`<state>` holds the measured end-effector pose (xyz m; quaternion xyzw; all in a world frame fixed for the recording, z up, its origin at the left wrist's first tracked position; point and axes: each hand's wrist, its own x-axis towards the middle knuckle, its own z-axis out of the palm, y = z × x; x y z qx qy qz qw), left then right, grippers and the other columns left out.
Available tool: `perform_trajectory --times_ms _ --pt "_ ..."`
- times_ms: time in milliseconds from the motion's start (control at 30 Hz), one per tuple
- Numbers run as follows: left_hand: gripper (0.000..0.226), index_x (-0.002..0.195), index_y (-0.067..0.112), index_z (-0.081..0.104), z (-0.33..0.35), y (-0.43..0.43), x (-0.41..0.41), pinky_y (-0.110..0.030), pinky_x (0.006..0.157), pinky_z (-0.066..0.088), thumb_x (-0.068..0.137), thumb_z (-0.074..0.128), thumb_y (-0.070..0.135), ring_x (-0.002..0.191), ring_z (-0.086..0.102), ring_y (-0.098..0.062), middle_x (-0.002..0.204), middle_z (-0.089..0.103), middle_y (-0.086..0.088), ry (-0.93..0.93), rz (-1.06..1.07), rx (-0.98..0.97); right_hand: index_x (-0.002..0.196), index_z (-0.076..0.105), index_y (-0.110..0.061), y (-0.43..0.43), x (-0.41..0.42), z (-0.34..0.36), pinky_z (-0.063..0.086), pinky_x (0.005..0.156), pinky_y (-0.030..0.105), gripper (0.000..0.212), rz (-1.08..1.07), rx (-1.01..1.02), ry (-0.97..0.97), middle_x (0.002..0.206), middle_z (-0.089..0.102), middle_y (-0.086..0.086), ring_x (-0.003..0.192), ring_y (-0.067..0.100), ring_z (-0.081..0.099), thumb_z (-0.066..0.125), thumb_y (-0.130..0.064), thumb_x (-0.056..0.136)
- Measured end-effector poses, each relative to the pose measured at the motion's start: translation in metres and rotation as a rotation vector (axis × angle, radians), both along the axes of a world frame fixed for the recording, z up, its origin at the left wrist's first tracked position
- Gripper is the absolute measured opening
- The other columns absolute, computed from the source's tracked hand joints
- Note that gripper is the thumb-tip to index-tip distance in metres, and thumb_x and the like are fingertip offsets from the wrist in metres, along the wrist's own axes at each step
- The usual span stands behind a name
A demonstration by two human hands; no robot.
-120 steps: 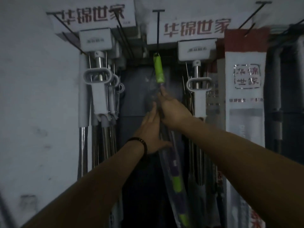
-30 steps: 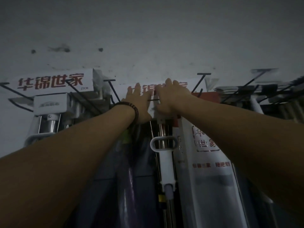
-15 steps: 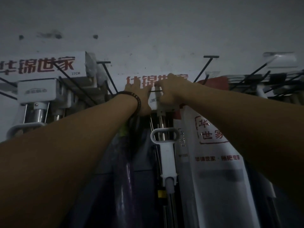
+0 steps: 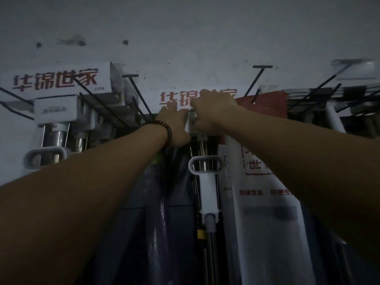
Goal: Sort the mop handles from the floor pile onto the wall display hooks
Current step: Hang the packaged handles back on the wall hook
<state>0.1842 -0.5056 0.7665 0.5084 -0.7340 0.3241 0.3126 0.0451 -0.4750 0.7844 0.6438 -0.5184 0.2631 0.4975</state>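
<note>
Your white mop [image 4: 207, 190] hangs in the middle of the wall display, and both your hands meet at its top end, just under the red-lettered sign [image 4: 174, 95]. Your right hand [image 4: 213, 112] curls its fingers round the mop's white head block [image 4: 190, 123]. Your left hand [image 4: 174, 126] lies beside it with fingers stretched up against the sign, gripping nothing that shows.

The hook carrying the block is hidden behind your hands, so you cannot confirm the block is fully seated. If you release too early, the whole mop likely slides off and drops, scraping the wrapped handle to its left. A sideways tug could dislodge the sign, or snag your bracelet [image 4: 167, 131] on the bare hooks [image 4: 255, 81] nearby.

As for packaging, the big printed white bag [image 4: 265, 212] on the right hides its contents. The narrower clear sleeve [image 4: 158, 206] left of the mop holds a purplish handle.
</note>
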Motion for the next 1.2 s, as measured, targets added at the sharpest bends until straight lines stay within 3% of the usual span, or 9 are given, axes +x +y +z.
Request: perform_trajectory --times_ms 100,200,300,467,600,800,1000,1133,1200 --pt "0.044 0.129 0.017 0.055 -0.014 0.011 -0.001 -0.04 0.104 0.042 0.09 0.068 0.033 0.124 0.049 -0.03 0.132 0.052 -0.01 0.037 -0.088 -0.008 0.132 0.063 -0.017 0.008 0.007 -0.005 0.05 0.081 0.039 0.052 0.118 -0.065 0.026 0.121 0.062 0.01 0.103 0.027 0.064 0.071 -0.042 0.087" --pt "0.034 0.113 0.014 0.06 -0.029 0.017 0.001 -0.045 0.101 0.052 0.085 0.072 0.028 0.117 0.058 -0.031 0.124 0.06 -0.012 0.151 -0.202 0.017 0.137 0.061 -0.015 0.021 0.007 -0.015 0.052 0.087 0.041 0.055 0.216 -0.102 0.003 0.127 0.061 0.012 0.109 0.029 0.063 0.071 -0.037 0.088" --pt "0.052 0.13 0.011 0.06 -0.052 0.03 0.004 -0.05 0.099 0.055 0.084 0.075 0.03 0.116 0.062 -0.031 0.13 0.06 -0.012 0.203 -0.277 0.076 0.136 0.061 -0.013 0.041 0.002 -0.035 0.055 0.092 0.045 0.045 0.325 -0.124 -0.007 0.129 0.061 0.014 0.112 0.031 0.062 0.064 -0.028 0.094" --pt "0.062 0.145 0.02 0.053 -0.085 0.057 0.012 -0.03 0.096 0.05 0.089 0.074 0.039 0.12 0.06 -0.02 0.139 0.058 -0.003 0.2 -0.369 0.118 0.136 0.063 -0.014 0.078 -0.013 -0.066 0.053 0.091 0.039 0.04 0.357 -0.114 -0.022 0.132 0.062 0.013 0.116 0.029 0.061 0.062 -0.024 0.097" --pt "0.053 0.135 0.025 0.059 -0.104 0.08 0.018 -0.024 0.083 0.049 0.088 0.075 0.041 0.105 0.062 -0.011 0.124 0.064 0.007 0.324 -0.489 0.183 0.132 0.065 -0.015 0.107 -0.024 -0.079 0.055 0.096 0.045 0.036 0.332 -0.086 -0.117 0.128 0.065 0.008 0.116 0.026 0.061 0.061 -0.027 0.099" --pt "0.034 0.118 0.028 0.064 -0.125 0.107 0.018 -0.013 0.07 0.045 0.088 0.078 0.034 0.093 0.064 -0.001 0.1 0.067 0.015 0.43 -0.644 0.25 0.116 0.071 -0.011 0.148 -0.053 -0.096 0.057 0.083 0.034 0.026 0.286 -0.044 -0.333 0.107 0.072 0.008 0.096 0.025 0.068 0.059 -0.022 0.096" --pt "0.034 0.123 0.024 0.064 -0.155 0.13 0.002 -0.003 0.058 0.043 0.092 0.075 0.026 0.088 0.059 0.003 0.11 0.063 0.012 0.416 -0.722 0.284 0.118 0.074 -0.015 0.169 -0.095 -0.11 0.05 0.083 0.026 0.029 0.154 0.03 -0.495 0.118 0.074 0.008 0.103 0.023 0.069 0.063 -0.025 0.093" --pt "0.033 0.121 0.029 0.062 -0.162 0.141 -0.012 -0.006 0.06 0.041 0.092 0.075 0.029 0.083 0.06 0.002 0.111 0.062 0.015 0.324 -0.69 0.283 0.097 0.078 -0.009 0.173 -0.117 -0.115 0.053 0.068 0.024 0.02 0.107 0.045 -0.528 0.099 0.078 0.009 0.085 0.021 0.07 0.064 -0.024 0.093" --pt "0.036 0.125 0.027 0.063 -0.159 0.143 -0.017 -0.006 0.069 0.041 0.091 0.076 0.028 0.091 0.063 -0.002 0.115 0.063 0.012 0.277 -0.664 0.256 0.09 0.078 -0.005 0.171 -0.126 -0.117 0.061 0.079 0.036 0.025 0.12 0.044 -0.547 0.088 0.078 0.011 0.078 0.021 0.071 0.063 -0.025 0.093"
